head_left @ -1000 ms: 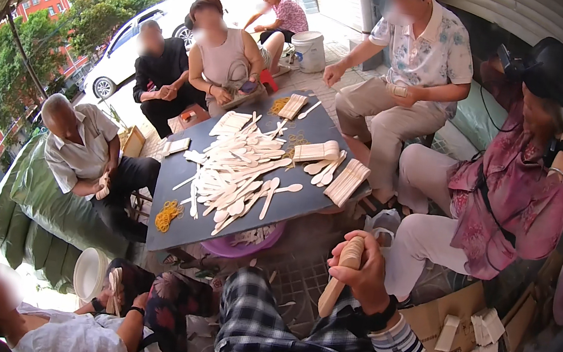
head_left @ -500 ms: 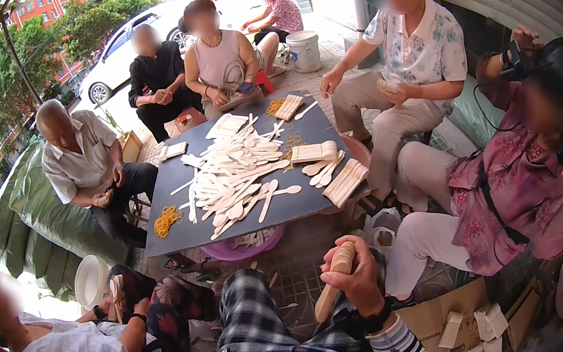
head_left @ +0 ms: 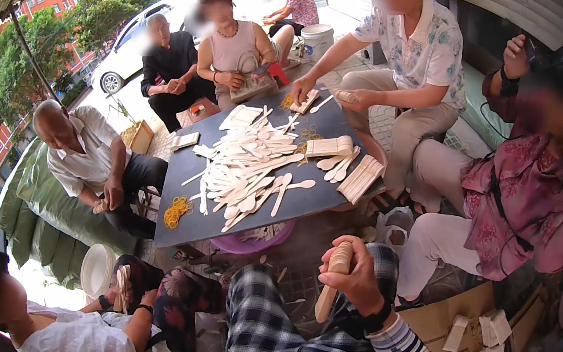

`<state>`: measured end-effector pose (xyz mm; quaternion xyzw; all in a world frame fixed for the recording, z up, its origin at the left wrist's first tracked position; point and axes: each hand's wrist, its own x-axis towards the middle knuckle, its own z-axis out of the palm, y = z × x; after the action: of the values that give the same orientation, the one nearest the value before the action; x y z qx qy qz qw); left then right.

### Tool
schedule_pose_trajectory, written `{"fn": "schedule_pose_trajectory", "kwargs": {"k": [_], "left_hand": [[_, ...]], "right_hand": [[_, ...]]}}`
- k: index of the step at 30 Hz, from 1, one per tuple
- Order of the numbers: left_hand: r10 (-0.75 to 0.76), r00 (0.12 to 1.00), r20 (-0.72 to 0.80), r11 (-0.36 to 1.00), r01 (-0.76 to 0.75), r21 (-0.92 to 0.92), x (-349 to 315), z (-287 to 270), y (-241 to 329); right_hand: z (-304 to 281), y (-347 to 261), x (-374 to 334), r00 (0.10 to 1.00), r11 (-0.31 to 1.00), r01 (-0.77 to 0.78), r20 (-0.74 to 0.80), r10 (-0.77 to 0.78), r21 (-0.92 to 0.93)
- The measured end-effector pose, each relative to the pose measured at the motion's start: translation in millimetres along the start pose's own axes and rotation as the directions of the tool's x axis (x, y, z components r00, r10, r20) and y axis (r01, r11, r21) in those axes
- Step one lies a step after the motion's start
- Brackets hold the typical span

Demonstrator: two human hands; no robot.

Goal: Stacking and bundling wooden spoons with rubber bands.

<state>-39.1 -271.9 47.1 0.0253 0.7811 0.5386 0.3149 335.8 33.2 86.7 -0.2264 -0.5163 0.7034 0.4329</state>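
Observation:
My right hand [head_left: 361, 284] is closed around a stack of pale wooden spoons [head_left: 325, 302], held above my checked trousers. The stack tilts, its lower end pointing down. My left hand is not in view. Ahead, a dark low table [head_left: 206, 232] carries a loose heap of wooden spoons [head_left: 250, 164]. Neat rows of spoons [head_left: 360, 180] lie near its right corner. Yellow rubber bands [head_left: 178, 212] form a small pile at the near left corner.
Several people sit around the table. A purple basin [head_left: 252, 244] stands beneath it, and a white plastic bag [head_left: 394, 225] is to its right. At my right lies a cardboard box [head_left: 422, 336] with spoon bundles; a white bucket [head_left: 98, 266] is at left.
The whole view has shifted slightly. My right hand keeps its hold on the spoons. My left hand has left the lower edge. A person across has reached to the spoons at the far corner.

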Motion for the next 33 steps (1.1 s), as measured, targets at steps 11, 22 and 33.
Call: {"fn": "schedule_pose_trajectory", "kwargs": {"k": [11, 22, 33], "left_hand": [[-0.14, 0.988, 0.063, 0.986, 0.145, -0.085, -82, -72, -61], [0.373, 0.662, 0.65, 0.804, 0.119, -0.583, -156, 41, 27], [0.553, 0.384, 0.739, 0.681, 0.303, -0.667, -103, 198, 66]], "right_hand": [[21, 17, 3, 0.999, 1.0, -0.007, 0.04, 0.007, 0.002], [50, 23, 1, 0.98, 0.997, -0.074, 0.185, 0.07, 0.014], [18, 5, -42, 0.997, 0.997, -0.06, -0.059, 0.057, -0.051]]}}
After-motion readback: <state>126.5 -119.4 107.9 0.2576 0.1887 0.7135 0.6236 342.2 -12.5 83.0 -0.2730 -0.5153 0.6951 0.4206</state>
